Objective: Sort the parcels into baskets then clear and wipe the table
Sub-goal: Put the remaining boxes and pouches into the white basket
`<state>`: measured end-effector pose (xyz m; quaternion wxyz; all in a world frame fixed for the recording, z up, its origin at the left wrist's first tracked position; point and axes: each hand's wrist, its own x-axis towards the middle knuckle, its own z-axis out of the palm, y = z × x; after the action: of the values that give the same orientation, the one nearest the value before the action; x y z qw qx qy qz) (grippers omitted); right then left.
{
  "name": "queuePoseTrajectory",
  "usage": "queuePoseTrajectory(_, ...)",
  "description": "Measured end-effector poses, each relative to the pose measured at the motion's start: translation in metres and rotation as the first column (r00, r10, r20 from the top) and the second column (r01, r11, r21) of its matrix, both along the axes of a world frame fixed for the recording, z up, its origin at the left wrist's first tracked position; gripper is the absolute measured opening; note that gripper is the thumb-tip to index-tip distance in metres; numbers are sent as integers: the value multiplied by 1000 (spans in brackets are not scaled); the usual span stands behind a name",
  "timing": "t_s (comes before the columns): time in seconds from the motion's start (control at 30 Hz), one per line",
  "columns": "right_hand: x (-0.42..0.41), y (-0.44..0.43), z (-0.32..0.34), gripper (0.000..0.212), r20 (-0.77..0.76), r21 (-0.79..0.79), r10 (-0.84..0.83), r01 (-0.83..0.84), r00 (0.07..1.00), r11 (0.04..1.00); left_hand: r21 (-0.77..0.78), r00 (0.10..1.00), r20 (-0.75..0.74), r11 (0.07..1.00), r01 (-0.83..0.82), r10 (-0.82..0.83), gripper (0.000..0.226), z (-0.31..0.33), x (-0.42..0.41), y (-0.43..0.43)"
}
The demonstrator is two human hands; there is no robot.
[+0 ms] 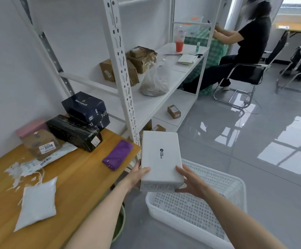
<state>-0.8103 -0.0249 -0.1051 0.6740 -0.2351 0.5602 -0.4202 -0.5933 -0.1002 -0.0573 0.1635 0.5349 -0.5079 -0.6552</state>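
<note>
So both hands are on the white box [160, 155] right now. The left grip [137, 174] holds its near left side with the thumb on top, and the right grip [189, 182] pinches the near right corner, thumb above and fingers below. The box is in the air just off the right edge of the worktop [85, 177], over the white basket [243, 187] on the floor, not touching it.

Still on the worktop:
- purple cloth [118, 154] near the right edge
- dark blue box [87, 106] stacked on a black box [74, 132] at the far edge
- brown parcel [42, 144] labelled 3006 just left of those
- white pouch [38, 200] toward the near edge, with paper scraps [15, 171] beside it
</note>
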Motion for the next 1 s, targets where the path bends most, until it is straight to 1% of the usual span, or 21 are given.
queuePoseTrajectory(0.03,-20,1,-2,41,-16,4,-3,3,1000,1000,13,1000,2,1000,21,-21,53,-3,-19,1)
queuePoseTrajectory(0.1,-55,7,-7,43,-56,23,4,-3,998,1000,43,998,4,997,59,-59,59,-11,-54,3)
queuePoseTrajectory(0.23,-98,17,-22,43,-95,58,-15,21,995,998,110,990,28,985,131,-135,77,-29,-95,0)
queuePoseTrajectory(0.37,-112,16,-39,37,-108,77,-98,107,989,991,103,980,40,977,188,-193,81,-41,-118,-12)
queuePoseTrajectory(0.53,-111,-8,-66,41,-67,98,-203,209,977,973,124,962,111,963,237,-251,89,-61,-137,-45)
queuePoseTrajectory(0.6,-105,-20,-80,40,-67,118,-262,268,963,956,151,952,130,955,257,-277,85,-78,-140,-64)
queuePoseTrajectory(0.67,-97,-28,-98,39,-58,129,-317,322,947,938,178,955,119,952,247,-270,72,-98,-142,-76)
queuePoseTrajectory(0.77,-83,-37,-133,34,-57,168,-427,430,902,887,192,967,102,959,210,-233,60,-134,-150,-86)
queuePoseTrajectory(0.9,-71,-30,-192,20,-25,234,-539,529,842,815,211,978,112,966,151,-177,55,-204,-151,-80)
queuePoseTrajectory(0.97,-72,-17,-225,19,-33,265,-543,531,839,804,246,980,98,958,145,-173,57,-240,-148,-68)
queuePoseTrajectory(1.0,-73,-11,-243,20,-38,269,-538,527,842,806,255,981,88,956,148,-175,55,-259,-147,-62)
